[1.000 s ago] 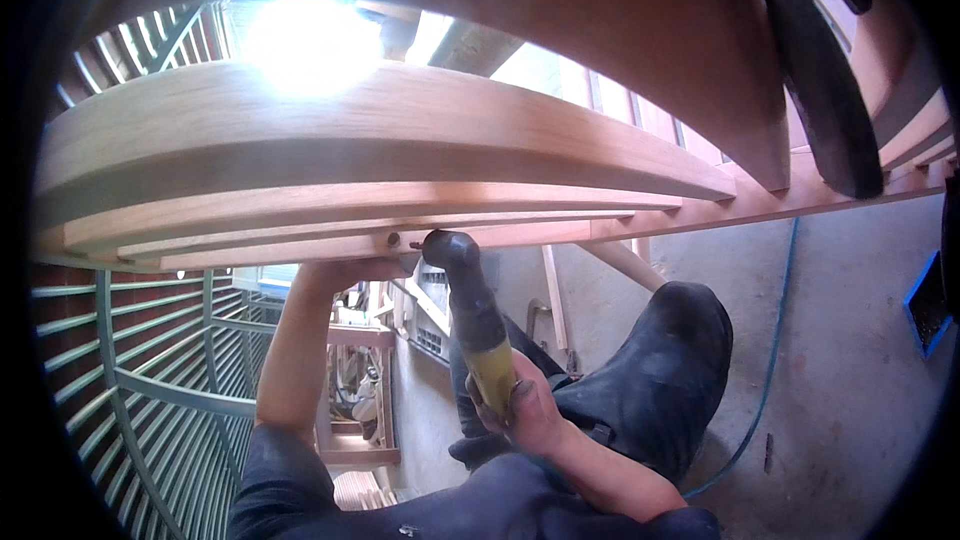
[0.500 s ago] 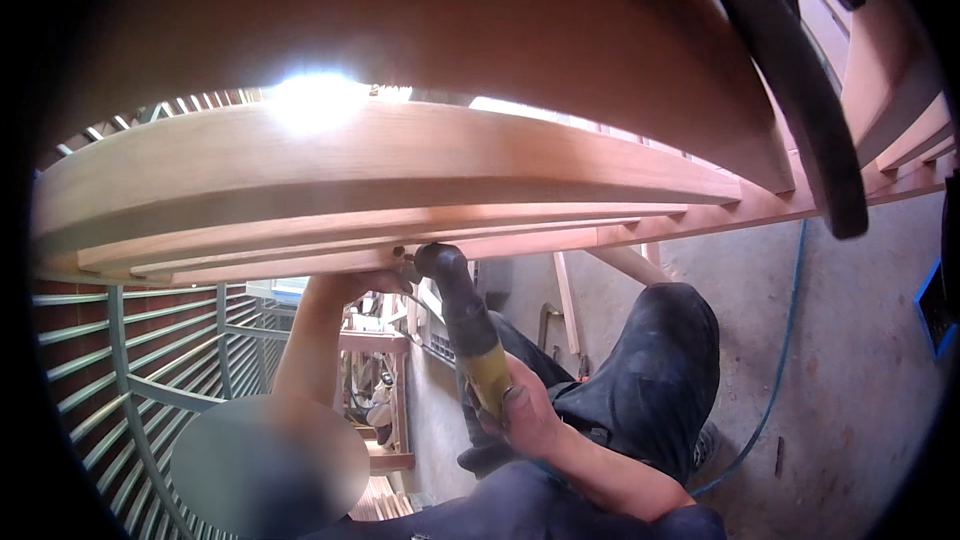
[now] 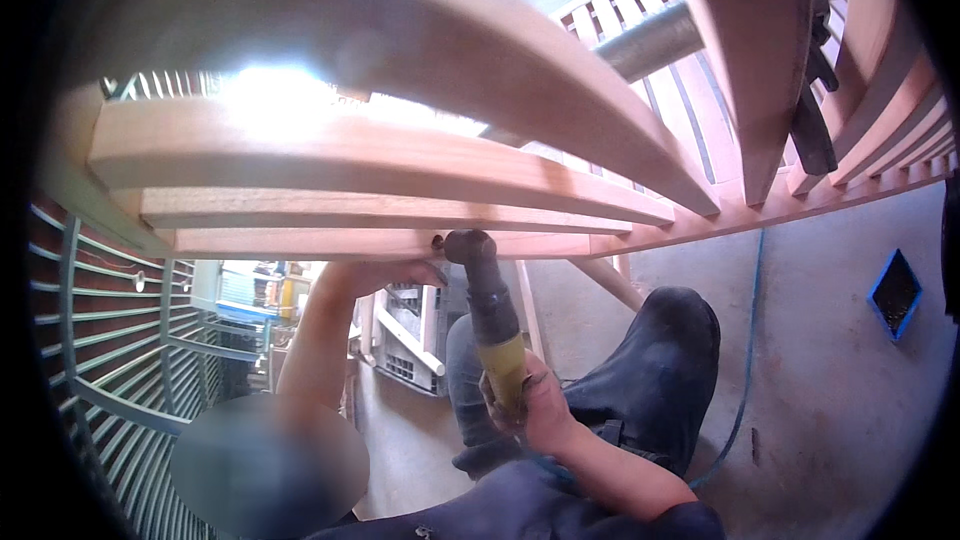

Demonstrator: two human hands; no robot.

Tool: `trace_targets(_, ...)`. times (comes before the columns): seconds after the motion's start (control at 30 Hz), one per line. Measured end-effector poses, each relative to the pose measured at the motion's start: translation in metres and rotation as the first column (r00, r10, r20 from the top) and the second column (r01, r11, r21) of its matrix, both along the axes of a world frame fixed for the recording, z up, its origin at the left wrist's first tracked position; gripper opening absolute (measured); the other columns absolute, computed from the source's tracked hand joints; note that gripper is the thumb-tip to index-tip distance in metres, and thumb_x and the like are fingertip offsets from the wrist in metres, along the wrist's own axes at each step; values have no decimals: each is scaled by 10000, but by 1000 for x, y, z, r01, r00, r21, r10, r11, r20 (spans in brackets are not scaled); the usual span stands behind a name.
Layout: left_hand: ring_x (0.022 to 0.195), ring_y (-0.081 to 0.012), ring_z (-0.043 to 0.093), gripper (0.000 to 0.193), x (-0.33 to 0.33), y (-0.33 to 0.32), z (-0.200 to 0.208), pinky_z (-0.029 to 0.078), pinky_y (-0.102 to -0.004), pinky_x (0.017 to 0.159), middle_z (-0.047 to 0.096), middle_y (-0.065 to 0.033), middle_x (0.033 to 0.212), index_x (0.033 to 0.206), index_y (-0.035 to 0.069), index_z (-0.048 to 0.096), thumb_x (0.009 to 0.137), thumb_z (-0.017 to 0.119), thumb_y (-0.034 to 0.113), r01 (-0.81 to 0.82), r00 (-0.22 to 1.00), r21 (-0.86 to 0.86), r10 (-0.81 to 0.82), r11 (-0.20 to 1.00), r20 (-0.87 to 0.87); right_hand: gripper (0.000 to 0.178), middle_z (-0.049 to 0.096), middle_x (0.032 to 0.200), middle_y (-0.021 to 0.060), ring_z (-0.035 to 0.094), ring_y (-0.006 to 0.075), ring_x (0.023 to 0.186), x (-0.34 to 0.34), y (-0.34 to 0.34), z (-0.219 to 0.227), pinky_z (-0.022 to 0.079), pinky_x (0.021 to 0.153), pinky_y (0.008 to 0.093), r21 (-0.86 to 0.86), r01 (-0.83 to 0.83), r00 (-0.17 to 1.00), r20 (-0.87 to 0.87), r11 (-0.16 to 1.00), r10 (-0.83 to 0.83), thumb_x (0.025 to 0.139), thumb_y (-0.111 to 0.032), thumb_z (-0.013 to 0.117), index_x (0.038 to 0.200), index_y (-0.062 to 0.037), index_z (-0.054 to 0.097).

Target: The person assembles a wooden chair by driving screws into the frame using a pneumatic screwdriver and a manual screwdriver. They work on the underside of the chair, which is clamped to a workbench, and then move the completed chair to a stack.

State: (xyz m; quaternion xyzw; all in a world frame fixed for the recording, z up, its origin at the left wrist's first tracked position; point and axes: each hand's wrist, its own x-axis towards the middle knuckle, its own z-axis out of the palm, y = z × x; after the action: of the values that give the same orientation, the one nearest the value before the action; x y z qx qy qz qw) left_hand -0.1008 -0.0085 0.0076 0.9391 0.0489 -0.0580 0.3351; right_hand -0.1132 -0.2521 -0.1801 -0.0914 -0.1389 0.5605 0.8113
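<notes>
My right hand [image 3: 525,395] is wrapped around the yellow body of an angle-head power tool [image 3: 487,290]. The tool's dark round head is up against the lower wooden rail [image 3: 380,243] of a slatted wooden frame. Just left of the head, a small dark spot [image 3: 437,242] shows on the rail; I cannot tell whether it is a hole or a fastener. My left hand [image 3: 390,275] is under the rail, left of the tool head, its fingers stretched along the wood's lower edge. Nothing shows in those fingers. A blurred patch covers part of the left forearm.
Pale wooden slats [image 3: 400,165] fan out above the hands. A dark clamp-like piece [image 3: 815,130] hangs among them at right. A green metal rack [image 3: 110,340] stands at left. A blue hose [image 3: 745,380] runs over the concrete floor [image 3: 800,360]. Below is a grey crate [image 3: 405,340].
The view has shifted, showing more slats and floor. The tool head and my left hand appear farther right, still at the rail. My left fingers look more stretched out.
</notes>
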Motion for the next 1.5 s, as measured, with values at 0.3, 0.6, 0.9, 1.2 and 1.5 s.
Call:
trace_targets(0.3, 1046, -207, 615, 681, 11, -4, 5, 507, -407, 882, 680, -13, 1162, 1154, 96, 685, 569, 962, 308, 98, 995, 231, -96, 968, -22, 928, 561, 833, 71, 514, 107, 559, -4, 9, 15, 417, 473, 243, -64, 5, 999, 51, 998, -2, 800, -917, 318, 1112, -62, 497)
trace_targets(0.6, 755, -73, 638, 873, 9, -18, 3, 518, -233, 570, 708, -3, 884, 1346, 12, 528, 607, 966, 169, -108, 979, -167, 134, 980, 150, 1037, 563, 827, 108, 545, 154, 481, -1, 7, 23, 428, 432, 250, -104, -95, 995, -42, 990, 91, 657, -1022, 242, 961, -61, 487)
trace_targets(0.9, 935, -275, 641, 536, -14, -36, -51, 514, -399, 756, 658, -92, 991, 1003, 49, 624, 636, 931, 290, -352, 295, -6, 117, 936, 948, 1050, 501, 761, 82, 449, 134, 428, 3, -6, 39, 378, 364, 251, -215, -55, 996, 59, 975, 69, 630, -1037, 214, 967, -74, 465)
trace_targets(1.2, 1067, -261, 681, 516, -36, -81, -118, 542, -363, 920, 699, -168, 1092, 1282, -45, 576, 965, 664, 352, -38, 997, -994, 67, 100, -32, 1092, 493, 703, 44, 419, 127, 399, -9, 5, 52, 335, 344, 252, -346, 20, 994, 111, 938, 19, 594, -1059, 103, 945, -104, 498)
trace_targets(1.5, 749, -198, 660, 248, -5, -104, -82, 524, -314, 695, 630, -53, 806, 1023, 33, 609, 877, 751, 175, -91, 962, -991, 267, 95, -63, 1080, 526, 714, 87, 459, 161, 419, -15, -3, 53, 356, 361, 266, -422, 54, 997, -21, 905, -69, 669, -1024, 122, 1007, -87, 536)
